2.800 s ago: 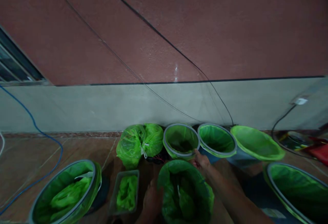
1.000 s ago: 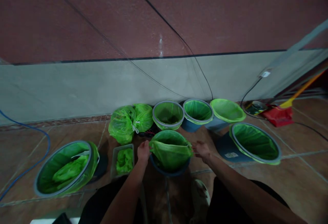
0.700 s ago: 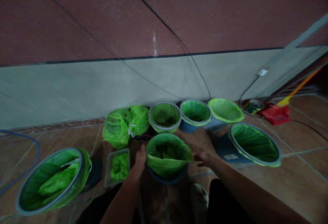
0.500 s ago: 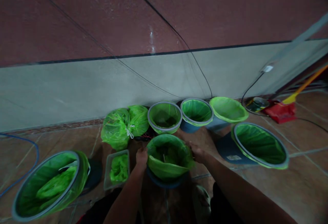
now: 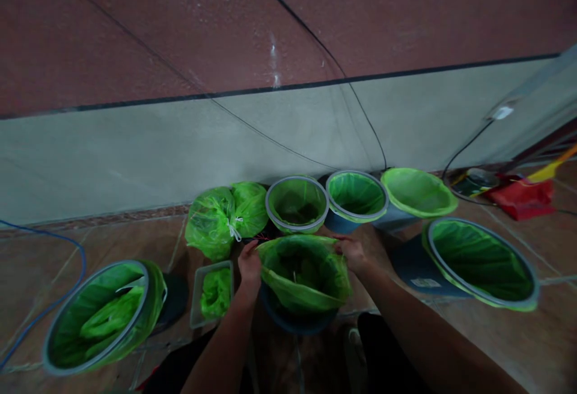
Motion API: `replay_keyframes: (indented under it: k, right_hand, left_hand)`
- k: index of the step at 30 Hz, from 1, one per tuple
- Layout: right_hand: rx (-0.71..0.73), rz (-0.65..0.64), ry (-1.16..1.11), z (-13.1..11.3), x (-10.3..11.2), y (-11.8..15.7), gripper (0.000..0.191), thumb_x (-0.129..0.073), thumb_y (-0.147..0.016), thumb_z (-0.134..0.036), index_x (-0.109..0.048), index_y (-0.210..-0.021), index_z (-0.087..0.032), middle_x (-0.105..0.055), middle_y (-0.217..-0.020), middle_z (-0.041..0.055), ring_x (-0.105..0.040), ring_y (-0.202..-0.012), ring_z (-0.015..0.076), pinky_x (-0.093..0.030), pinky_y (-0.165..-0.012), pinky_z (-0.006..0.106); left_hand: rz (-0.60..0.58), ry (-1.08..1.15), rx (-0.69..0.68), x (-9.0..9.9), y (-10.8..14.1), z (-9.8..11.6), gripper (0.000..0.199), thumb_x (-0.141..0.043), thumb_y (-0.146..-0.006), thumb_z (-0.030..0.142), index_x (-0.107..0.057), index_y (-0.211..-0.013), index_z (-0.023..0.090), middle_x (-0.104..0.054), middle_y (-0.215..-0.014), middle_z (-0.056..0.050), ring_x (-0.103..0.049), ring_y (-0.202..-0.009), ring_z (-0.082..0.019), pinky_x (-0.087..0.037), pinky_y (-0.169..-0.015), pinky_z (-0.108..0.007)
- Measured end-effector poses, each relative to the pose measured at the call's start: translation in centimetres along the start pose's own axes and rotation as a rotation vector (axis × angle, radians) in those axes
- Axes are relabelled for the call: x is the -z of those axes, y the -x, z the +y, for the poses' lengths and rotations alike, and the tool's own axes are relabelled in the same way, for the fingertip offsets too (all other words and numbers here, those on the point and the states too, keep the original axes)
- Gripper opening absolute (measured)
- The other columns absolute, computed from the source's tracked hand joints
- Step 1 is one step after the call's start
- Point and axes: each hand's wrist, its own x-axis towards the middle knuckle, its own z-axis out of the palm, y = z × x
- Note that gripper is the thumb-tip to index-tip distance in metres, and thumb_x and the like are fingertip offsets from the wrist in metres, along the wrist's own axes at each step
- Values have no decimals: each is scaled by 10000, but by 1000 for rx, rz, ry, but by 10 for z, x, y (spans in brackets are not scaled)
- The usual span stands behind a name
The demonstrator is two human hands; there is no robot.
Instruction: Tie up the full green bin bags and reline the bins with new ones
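Note:
A green bag [image 5: 302, 298] lines the blue bin [image 5: 300, 322] between my feet, its upper edge raised and pulled wide. On the bag's left edge, my left hand [image 5: 250, 262] is closed with the fingers gripping the plastic. My right hand [image 5: 351, 253] pinches the right edge. Something dark lies inside the bag, too dim to make out. Just left of my left hand is a clear tray [image 5: 195, 307] holding crumpled green plastic [image 5: 216, 292].
Lined bins [image 5: 297, 202] stand along the wall beside two tied green bags [image 5: 211, 220]. Other lined bins lean at left [image 5: 97, 316] and right [image 5: 484, 262]. A red dustpan [image 5: 523, 196] and a blue hose [image 5: 82, 256] are on the floor.
Both hands have raised the bag's edge, which now stands higher and looser above the bin. The view has shifted slightly, with most objects sitting farther right.

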Motion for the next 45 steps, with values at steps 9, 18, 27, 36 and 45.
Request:
replay_keyframes:
  k: [9, 18, 27, 36, 45]
  right_hand:
    - [53, -38, -95, -10, -4, 10, 310, -582, -535, -178, -645, -839, -185, -481, -486, -77, -416, -463, 110, -339, -485, 244]
    - [140, -247, 114, -16, -27, 24, 345, -680, -538, -174, -720, -881, -169, -709, -732, -7, -594, -614, 141, -431, -554, 234]
    - [294, 33, 537, -35, 12, 16, 58, -683, -679, -152, -724, -704, -185, -699, -689, 46, -640, -727, 207, -466, -667, 290]
    - [404, 29, 677, -51, 22, 48, 258, -686, -662, -79, -730, -895, -180, -714, -896, 72, -650, -850, 237, -474, -801, 334]
    - [654, -842, 1004, -23, 11, 135, 376, -661, -723, -158, -693, -1097, -179, -705, -1051, 87, -643, -983, 250, -485, -861, 357]
  left_hand:
    - [32, 165, 53, -5, 3, 17, 335, -659, -653, 266, -655, -974, 170, -731, -911, -61, -676, -750, -166, -531, -736, -304]
    - [-396, 295, 94, -17, 17, 48, 414, -674, -614, 210, -713, -1019, 131, -708, -753, -26, -656, -709, -151, -510, -764, -296]
    - [77, -286, -140, 17, -1, 42, 325, -457, -730, 112, -691, -953, 149, -743, -885, -83, -696, -840, -212, -538, -845, -358]
    - [-108, -805, -242, 17, 24, 68, 515, -523, -659, -11, -686, -1115, 162, -732, -1106, -123, -656, -1084, -295, -452, -1017, -409]
    - [-651, -1158, -685, -42, 61, 92, 608, -543, -720, 81, -557, -1322, 172, -583, -1369, -121, -503, -1286, -286, -330, -1122, -443]
